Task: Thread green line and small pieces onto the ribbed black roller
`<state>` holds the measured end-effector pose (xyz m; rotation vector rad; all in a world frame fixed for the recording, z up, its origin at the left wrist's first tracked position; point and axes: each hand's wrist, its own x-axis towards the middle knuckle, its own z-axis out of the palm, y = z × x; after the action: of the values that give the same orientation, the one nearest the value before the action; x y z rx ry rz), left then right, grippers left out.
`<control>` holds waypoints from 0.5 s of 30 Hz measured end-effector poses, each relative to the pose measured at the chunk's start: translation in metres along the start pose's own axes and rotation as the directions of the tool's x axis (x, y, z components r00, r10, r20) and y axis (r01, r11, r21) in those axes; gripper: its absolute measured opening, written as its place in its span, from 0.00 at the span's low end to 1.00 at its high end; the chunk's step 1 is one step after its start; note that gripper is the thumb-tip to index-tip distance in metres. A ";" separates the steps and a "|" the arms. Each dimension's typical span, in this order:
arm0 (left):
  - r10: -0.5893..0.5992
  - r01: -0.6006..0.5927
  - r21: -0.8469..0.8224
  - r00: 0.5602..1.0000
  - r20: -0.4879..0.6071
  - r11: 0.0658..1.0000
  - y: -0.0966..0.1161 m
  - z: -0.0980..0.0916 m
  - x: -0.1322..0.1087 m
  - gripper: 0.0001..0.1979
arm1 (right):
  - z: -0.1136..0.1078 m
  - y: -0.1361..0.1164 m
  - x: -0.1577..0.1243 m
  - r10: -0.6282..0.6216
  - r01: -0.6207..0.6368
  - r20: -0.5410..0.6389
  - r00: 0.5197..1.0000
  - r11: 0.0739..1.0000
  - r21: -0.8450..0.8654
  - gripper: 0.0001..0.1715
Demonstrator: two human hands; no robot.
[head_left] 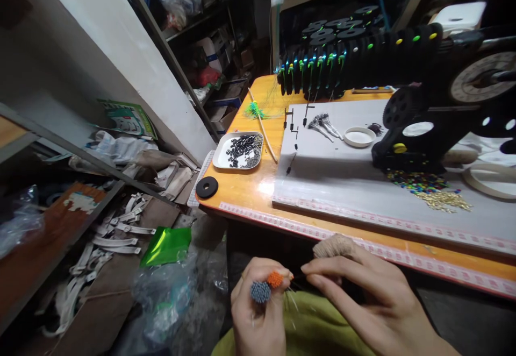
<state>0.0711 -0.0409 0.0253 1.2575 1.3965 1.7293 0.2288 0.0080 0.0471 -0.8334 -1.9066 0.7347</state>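
Observation:
In front of the table edge my left hand (262, 313) is closed round a bundle of small grey round heads (260, 292) and a smaller bundle of orange heads (274, 279). Thin pale strands (293, 301) stick out below the bundles. My right hand (363, 297) faces it from the right, thumb and forefinger pinched near the orange heads. What lies in this pinch is too small to make out. A tan wrap (336, 246) covers one finger of my right hand. Green cloth (322, 324) lies beneath both hands.
On the orange table (242, 184) stand a white tray (220, 157) of small black and metal parts, a black disc (207, 187) and a thin rod (264, 130). A black machine (419, 130) with several discs rises at right. Gold pieces (447, 201) lie on a grey board (334, 184).

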 end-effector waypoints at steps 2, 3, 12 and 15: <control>0.000 0.000 0.019 1.000 0.020 1.000 -0.001 -0.001 0.000 0.07 | -0.001 0.000 -0.001 -0.004 0.004 -0.007 1.000 1.000 -0.004 0.11; 0.004 -0.005 0.026 0.999 0.032 1.000 -0.001 -0.002 0.000 0.07 | -0.002 0.000 -0.001 -0.011 0.011 -0.010 1.000 1.000 -0.006 0.11; -0.001 -0.006 0.051 0.991 0.137 0.999 -0.008 -0.006 -0.001 0.08 | 0.002 0.002 0.003 -0.041 0.041 -0.030 0.999 0.999 0.006 0.13; -0.006 -0.001 0.045 0.989 0.146 0.999 -0.009 -0.005 -0.002 0.08 | 0.005 0.001 0.006 -0.095 0.095 -0.016 0.995 0.995 0.025 0.15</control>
<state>0.0658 -0.0418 0.0159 1.3771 1.3568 1.5779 0.2220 0.0129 0.0473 -0.7251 -1.9058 0.6918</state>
